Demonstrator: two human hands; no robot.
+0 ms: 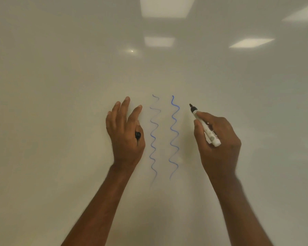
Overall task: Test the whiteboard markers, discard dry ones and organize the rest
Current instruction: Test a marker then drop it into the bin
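A whiteboard (60, 86) fills the view. Two blue wavy lines run down its middle: a fainter one (154, 137) on the left and a stronger one (174, 137) on the right. My right hand (217, 144) grips an uncapped white marker (205, 127), its black tip pointing up-left at the board just right of the stronger line. My left hand (124, 134) rests its straight fingertips on the board left of the lines and holds a black marker cap (137, 135) between thumb and palm.
Ceiling lights (167, 6) reflect in the glossy board at the top and upper right. Bare board lies on every side of the two lines.
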